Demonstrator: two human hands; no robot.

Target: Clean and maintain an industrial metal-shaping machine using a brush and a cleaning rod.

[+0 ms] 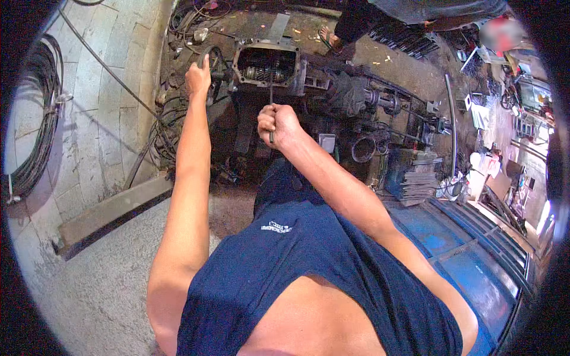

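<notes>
In the upper middle of the frame the gearbox housing [265, 64] is sitting with its top cover off, so the gears inside are lying bare; that opening step looks done, while the work inside the case seems unfinished, since the tool is only just reaching it. The right hand [278, 124] is closing in a fist around the thin metal rod [271, 98], holding it upright with its upper end pointing into the open case. The left hand [199, 76] is reaching to the upper left, fingers curling over a dark part just beside the housing's left edge; what exactly it is gripping is too dim to tell.

Room is tight. A pale block wall [89, 118] is closing off the left side, with coiled cables [35, 124] hanging on it. To the right of the housing a greasy shaft assembly [368, 98] is crowding the space, and stacked metal plates [415, 178] are lying further right. Another person's foot [332, 38] is standing just beyond the case at the top.
</notes>
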